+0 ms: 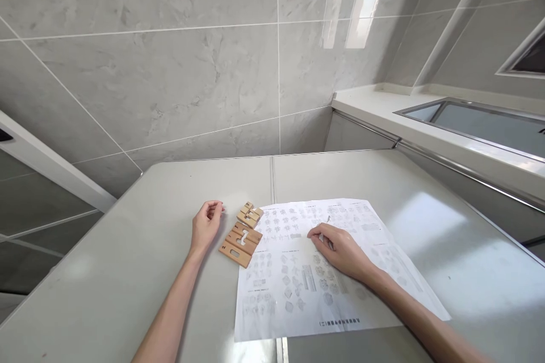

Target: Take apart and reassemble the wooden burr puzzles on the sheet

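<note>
A white sheet of printed diagrams lies flat on a grey table. My right hand rests on the sheet with its fingers curled, the fingertips pressed to the paper near its middle; nothing shows in them. Several flat wooden puzzle pieces with slots and cut-outs lie at the sheet's left edge, a smaller cluster just beyond them. My left hand lies on the table just left of the pieces, fingers loosely curled, not touching them and holding nothing.
A tiled grey wall stands behind the table. To the right runs a counter with a sunken steel sink. A seam divides the tabletop down the middle. A white ledge angles in at the left.
</note>
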Action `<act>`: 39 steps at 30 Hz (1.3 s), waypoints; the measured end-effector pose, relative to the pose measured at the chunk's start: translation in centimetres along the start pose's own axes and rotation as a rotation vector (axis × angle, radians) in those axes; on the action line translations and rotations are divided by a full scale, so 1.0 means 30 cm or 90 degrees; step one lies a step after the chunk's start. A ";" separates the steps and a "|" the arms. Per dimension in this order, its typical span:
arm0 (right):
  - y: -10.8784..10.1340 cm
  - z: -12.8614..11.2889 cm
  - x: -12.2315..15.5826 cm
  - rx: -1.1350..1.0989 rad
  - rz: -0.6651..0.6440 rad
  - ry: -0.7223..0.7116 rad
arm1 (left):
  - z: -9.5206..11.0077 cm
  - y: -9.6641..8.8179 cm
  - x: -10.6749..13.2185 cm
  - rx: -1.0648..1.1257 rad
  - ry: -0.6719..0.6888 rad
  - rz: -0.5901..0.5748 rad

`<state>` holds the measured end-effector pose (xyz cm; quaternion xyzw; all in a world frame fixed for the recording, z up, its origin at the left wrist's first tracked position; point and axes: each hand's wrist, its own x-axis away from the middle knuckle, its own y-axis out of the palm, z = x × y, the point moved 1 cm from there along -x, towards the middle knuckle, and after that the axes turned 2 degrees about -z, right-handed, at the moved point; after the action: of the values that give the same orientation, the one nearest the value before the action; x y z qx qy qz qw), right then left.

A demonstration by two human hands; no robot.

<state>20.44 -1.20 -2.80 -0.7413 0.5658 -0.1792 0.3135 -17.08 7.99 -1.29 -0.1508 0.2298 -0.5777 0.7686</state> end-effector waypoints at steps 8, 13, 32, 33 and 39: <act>0.009 0.006 0.002 -0.001 0.005 -0.007 | 0.015 -0.007 0.014 -0.001 0.008 -0.003; 0.014 0.010 0.003 0.001 0.009 -0.014 | 0.017 -0.008 0.017 0.001 0.010 -0.001; 0.024 0.005 0.001 -0.014 0.015 -0.027 | -0.007 -0.009 0.018 -0.006 0.021 -0.002; 0.023 0.004 0.001 -0.013 0.014 -0.026 | -0.007 -0.010 0.018 -0.008 0.022 -0.004; 0.026 0.008 0.002 -0.004 0.004 -0.025 | -0.005 -0.012 0.021 -0.020 0.027 -0.014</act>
<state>20.04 -1.33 -3.50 -0.7439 0.5626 -0.1613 0.3228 -17.32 7.30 -1.35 -0.1528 0.2535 -0.5853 0.7549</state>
